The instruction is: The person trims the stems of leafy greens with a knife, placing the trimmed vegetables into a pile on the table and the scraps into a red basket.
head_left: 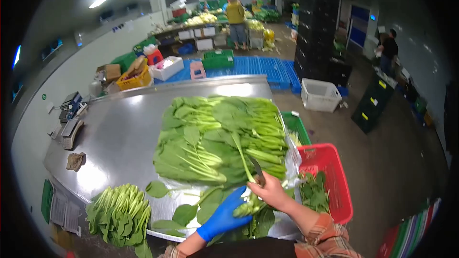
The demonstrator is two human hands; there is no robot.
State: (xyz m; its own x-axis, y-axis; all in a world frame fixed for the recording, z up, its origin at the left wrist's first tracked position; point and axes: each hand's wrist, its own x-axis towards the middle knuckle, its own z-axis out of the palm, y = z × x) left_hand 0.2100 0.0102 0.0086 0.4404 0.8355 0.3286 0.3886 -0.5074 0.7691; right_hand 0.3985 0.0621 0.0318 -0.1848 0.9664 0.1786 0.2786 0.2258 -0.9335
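My left hand (227, 214), in a blue glove, is closed around a small bunch of leafy green stalks (249, 207) at the table's front edge. My bare right hand (271, 192) grips a small knife (256, 167) with a dark blade pointing up and away. One long green stalk with a leaf (241, 155) rises beside the blade, its lower end at my right fingers. Just beyond both hands lies a large pile of leafy greens (210, 134) on clear plastic. Loose leaves (185, 214) are scattered left of my gloved hand.
A steel table (119, 119) carries another heap of greens (119, 212) at its left front, a brown cloth (75, 161) and a scale (71, 131). At right stand a red crate (340, 186) with leaves and a white crate (319, 94). Two people are in the background.
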